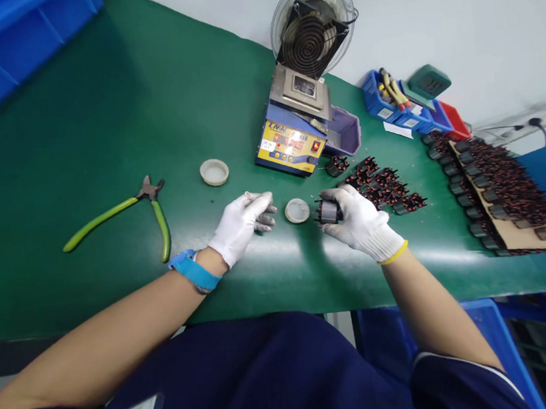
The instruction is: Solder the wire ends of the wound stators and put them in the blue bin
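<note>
My right hand (360, 221), in a white knitted glove with a yellow cuff, is closed around a wound motor stator (327, 211). The stator has a grey laminated body and dark prongs at its ends. Just left of it a small round white dish (297, 211) sits on the bench. My left hand (246, 223), also gloved and with greyish fingertips, hovers left of that dish. Its fingers are loosely bent and apart, with nothing visible in them. More stators (383, 186) with copper windings lie beyond my right hand.
A solder pot with a digital display (291, 144) stands at the back, below a fan (307, 44). Green-handled cutters (157, 220) and a second white dish (214, 171) lie left. Rows of stators (505, 186) on cardboard, blue bins (381, 99) and a purple bin (346, 132) are right.
</note>
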The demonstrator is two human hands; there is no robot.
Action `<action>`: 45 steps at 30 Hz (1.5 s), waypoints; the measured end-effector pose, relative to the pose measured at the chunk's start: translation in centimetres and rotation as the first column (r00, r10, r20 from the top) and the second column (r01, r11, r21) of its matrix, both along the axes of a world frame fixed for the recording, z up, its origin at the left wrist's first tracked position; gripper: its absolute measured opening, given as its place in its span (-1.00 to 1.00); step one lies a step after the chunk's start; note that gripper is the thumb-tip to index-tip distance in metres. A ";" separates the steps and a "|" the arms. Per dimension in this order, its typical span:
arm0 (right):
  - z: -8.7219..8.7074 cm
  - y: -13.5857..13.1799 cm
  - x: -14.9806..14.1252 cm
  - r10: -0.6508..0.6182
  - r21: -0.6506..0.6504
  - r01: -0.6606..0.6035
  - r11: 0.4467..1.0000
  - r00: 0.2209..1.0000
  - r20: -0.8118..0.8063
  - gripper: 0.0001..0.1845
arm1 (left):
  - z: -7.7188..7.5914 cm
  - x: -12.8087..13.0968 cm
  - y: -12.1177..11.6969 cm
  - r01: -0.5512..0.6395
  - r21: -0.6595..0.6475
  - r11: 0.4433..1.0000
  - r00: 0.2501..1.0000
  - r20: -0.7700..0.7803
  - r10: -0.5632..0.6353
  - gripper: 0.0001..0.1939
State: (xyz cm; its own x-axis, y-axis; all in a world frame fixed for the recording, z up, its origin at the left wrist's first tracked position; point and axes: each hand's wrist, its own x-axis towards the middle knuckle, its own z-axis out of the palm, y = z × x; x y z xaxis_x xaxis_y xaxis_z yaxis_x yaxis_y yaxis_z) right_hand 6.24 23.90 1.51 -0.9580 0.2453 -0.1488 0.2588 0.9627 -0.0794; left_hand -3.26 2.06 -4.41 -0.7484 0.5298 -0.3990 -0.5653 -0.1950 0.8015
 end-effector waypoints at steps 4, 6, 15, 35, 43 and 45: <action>-0.1 0.0 0.0 0.026 0.009 -0.026 1.000 1.000 0.006 -0.32 | -0.1 0.0 0.0 0.014 -0.021 1.000 1.000 -0.013 -0.014 -0.43; 0.1 0.4 0.4 0.064 -0.025 -0.066 0.997 0.994 -0.094 -0.34 | -0.1 0.0 0.0 0.015 -0.026 1.000 1.000 -0.018 -0.016 -0.42; 2.5 -1.2 -0.4 0.426 0.461 -0.401 0.792 0.903 0.053 -0.66 | 0.3 0.1 0.0 0.025 -0.046 0.999 0.998 -0.052 -0.027 -0.43; 9.6 -0.8 -10.6 0.143 0.548 -0.082 0.832 0.987 -0.070 -0.54 | 0.0 0.2 0.5 0.030 -0.078 0.997 0.991 -0.127 -0.039 -0.42; 9.6 2.4 -24.5 0.043 0.494 0.007 0.870 0.995 -0.091 -0.60 | -1.2 -0.3 0.9 0.075 -0.063 0.995 0.967 -0.239 -0.088 -0.38; 8.3 2.8 -25.3 0.130 0.529 -0.111 0.841 0.992 0.002 -0.59 | -1.2 -0.4 0.9 0.081 -0.062 0.995 0.968 -0.234 -0.093 -0.37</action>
